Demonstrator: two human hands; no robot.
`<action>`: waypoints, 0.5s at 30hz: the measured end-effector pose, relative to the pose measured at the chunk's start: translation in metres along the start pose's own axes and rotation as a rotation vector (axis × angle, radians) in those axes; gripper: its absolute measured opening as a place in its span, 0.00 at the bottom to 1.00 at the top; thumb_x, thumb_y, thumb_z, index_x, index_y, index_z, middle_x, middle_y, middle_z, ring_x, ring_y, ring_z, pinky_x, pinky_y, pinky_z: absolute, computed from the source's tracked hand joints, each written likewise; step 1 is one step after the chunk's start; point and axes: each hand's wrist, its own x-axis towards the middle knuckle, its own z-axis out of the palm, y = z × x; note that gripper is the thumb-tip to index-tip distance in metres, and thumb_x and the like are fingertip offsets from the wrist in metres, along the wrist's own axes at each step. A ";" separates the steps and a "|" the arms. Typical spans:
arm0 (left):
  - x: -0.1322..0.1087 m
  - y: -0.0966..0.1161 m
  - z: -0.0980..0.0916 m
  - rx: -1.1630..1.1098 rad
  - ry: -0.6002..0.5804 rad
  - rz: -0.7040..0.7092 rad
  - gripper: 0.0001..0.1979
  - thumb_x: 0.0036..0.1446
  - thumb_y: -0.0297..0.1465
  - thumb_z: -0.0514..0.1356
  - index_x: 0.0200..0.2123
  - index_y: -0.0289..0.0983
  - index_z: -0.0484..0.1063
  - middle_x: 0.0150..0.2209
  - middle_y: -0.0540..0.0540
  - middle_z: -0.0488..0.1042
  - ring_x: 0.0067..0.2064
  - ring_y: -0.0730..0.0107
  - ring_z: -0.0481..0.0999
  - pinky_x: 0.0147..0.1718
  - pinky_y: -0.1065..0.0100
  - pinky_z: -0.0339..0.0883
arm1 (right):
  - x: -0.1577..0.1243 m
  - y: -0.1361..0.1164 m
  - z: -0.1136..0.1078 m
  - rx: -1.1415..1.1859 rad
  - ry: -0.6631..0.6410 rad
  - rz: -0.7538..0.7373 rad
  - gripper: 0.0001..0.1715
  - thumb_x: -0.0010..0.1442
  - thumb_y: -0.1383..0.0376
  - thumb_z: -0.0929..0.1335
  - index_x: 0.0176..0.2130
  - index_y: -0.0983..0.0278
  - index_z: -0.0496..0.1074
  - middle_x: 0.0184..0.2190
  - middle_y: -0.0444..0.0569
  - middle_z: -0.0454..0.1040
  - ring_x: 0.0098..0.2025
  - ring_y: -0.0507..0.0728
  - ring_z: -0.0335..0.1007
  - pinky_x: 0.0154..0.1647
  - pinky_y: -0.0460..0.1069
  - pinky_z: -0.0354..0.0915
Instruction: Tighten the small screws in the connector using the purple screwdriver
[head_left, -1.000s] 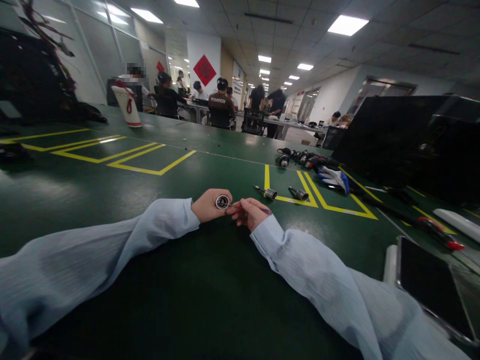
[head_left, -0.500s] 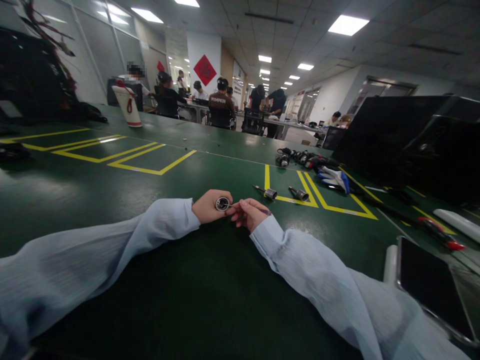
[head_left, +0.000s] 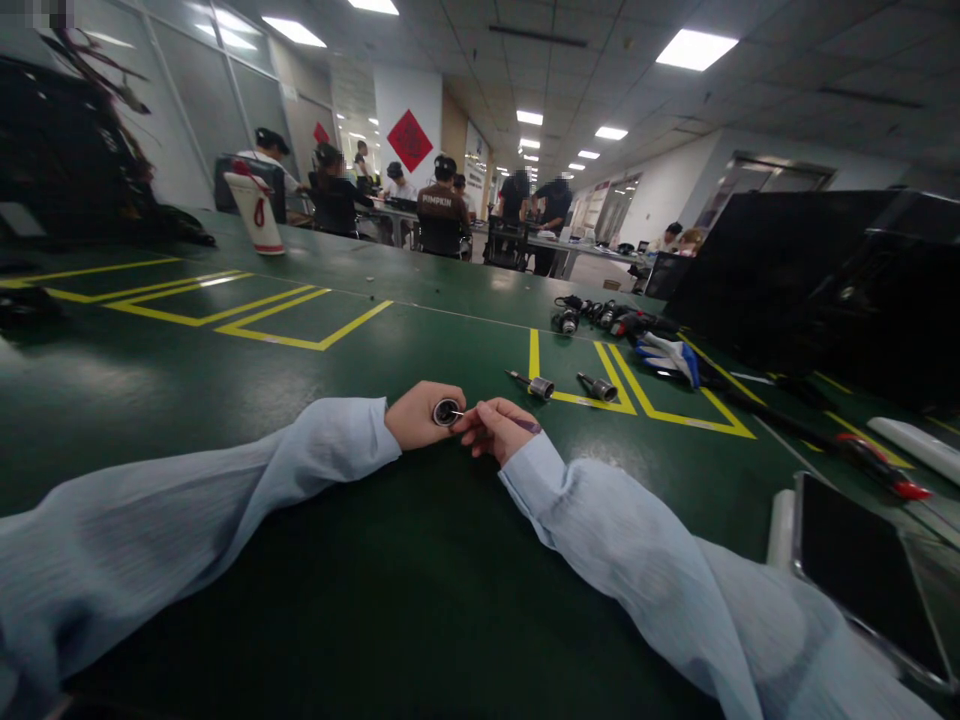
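My left hand (head_left: 420, 416) is wrapped round a round metal part (head_left: 446, 412) whose open end faces me. Close on its right, my right hand (head_left: 501, 428) pinches a thin tool (head_left: 531, 426) with a dark purplish handle, its slim metal tip reaching into the mouth of the part. Beyond my right hand, two metal parts with thin shafts lie on the green table (head_left: 360, 600): one (head_left: 541, 388) by the yellow tape, the other (head_left: 600, 388) inside the taped outline.
A white cup (head_left: 256, 212) stands at the back left. Several dark metal parts (head_left: 568, 320), a blue-white glove (head_left: 667, 358), a red-black tool (head_left: 883, 468) and a phone (head_left: 862, 570) lie to the right. Black cases flank the table; people sit or stand beyond it.
The round part has turned slightly in my left hand, so its opening looks a little different. The tool tip has shifted slightly with my right hand; the rest of the table is unchanged.
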 end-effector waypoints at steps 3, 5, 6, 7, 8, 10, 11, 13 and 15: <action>0.001 0.000 0.000 -0.032 -0.002 -0.003 0.09 0.45 0.33 0.58 0.22 0.32 0.65 0.20 0.50 0.67 0.22 0.77 0.65 0.21 0.75 0.59 | 0.000 -0.002 -0.002 0.029 -0.034 0.017 0.17 0.46 0.54 0.71 0.25 0.65 0.68 0.22 0.44 0.76 0.22 0.48 0.69 0.18 0.41 0.61; 0.001 0.001 -0.001 -0.073 0.026 -0.010 0.09 0.44 0.33 0.58 0.22 0.33 0.64 0.20 0.51 0.66 0.22 0.77 0.64 0.20 0.75 0.59 | 0.000 -0.003 -0.002 0.043 -0.056 0.020 0.17 0.45 0.54 0.71 0.25 0.65 0.68 0.22 0.44 0.76 0.22 0.48 0.69 0.19 0.41 0.62; 0.001 0.001 -0.001 -0.087 0.037 -0.013 0.09 0.43 0.33 0.58 0.22 0.33 0.64 0.19 0.51 0.65 0.22 0.78 0.63 0.20 0.75 0.59 | -0.001 -0.003 -0.002 0.047 -0.065 0.019 0.17 0.45 0.54 0.72 0.24 0.65 0.68 0.22 0.44 0.76 0.23 0.48 0.70 0.19 0.41 0.62; 0.002 0.001 -0.001 -0.094 0.043 -0.014 0.09 0.42 0.33 0.59 0.22 0.33 0.64 0.19 0.52 0.65 0.22 0.78 0.63 0.20 0.76 0.59 | -0.001 -0.003 -0.002 0.049 -0.070 0.018 0.18 0.45 0.54 0.72 0.24 0.65 0.67 0.22 0.44 0.76 0.23 0.48 0.70 0.19 0.41 0.62; 0.002 0.001 -0.001 -0.098 0.042 -0.016 0.09 0.42 0.33 0.59 0.22 0.33 0.63 0.19 0.52 0.65 0.22 0.78 0.63 0.20 0.76 0.58 | -0.001 -0.003 -0.001 0.049 -0.070 0.016 0.18 0.45 0.54 0.72 0.24 0.65 0.67 0.22 0.44 0.76 0.23 0.48 0.70 0.19 0.41 0.62; 0.001 0.001 -0.001 -0.101 0.034 -0.019 0.09 0.42 0.33 0.59 0.22 0.33 0.64 0.19 0.52 0.65 0.22 0.78 0.63 0.20 0.75 0.58 | -0.002 -0.003 0.000 0.038 -0.054 0.011 0.18 0.45 0.54 0.72 0.24 0.65 0.67 0.22 0.45 0.76 0.22 0.49 0.69 0.18 0.41 0.62; 0.001 0.001 0.000 -0.100 0.029 -0.021 0.09 0.42 0.33 0.59 0.22 0.33 0.64 0.19 0.52 0.65 0.22 0.77 0.63 0.20 0.75 0.58 | -0.002 -0.004 0.001 0.029 -0.039 0.007 0.18 0.45 0.54 0.72 0.24 0.65 0.67 0.22 0.45 0.76 0.22 0.49 0.69 0.18 0.41 0.61; 0.000 0.001 0.000 -0.091 0.029 -0.024 0.09 0.43 0.33 0.59 0.23 0.33 0.64 0.20 0.52 0.65 0.22 0.77 0.64 0.21 0.75 0.59 | -0.003 -0.004 0.002 0.007 0.000 -0.003 0.17 0.46 0.55 0.71 0.24 0.65 0.68 0.21 0.45 0.76 0.21 0.48 0.68 0.17 0.41 0.61; 0.000 0.001 -0.001 -0.081 0.031 -0.023 0.10 0.43 0.34 0.60 0.23 0.33 0.64 0.20 0.51 0.65 0.22 0.77 0.64 0.22 0.74 0.59 | -0.004 -0.006 0.002 -0.013 0.040 -0.020 0.16 0.46 0.55 0.71 0.24 0.66 0.68 0.20 0.44 0.75 0.19 0.48 0.67 0.17 0.41 0.61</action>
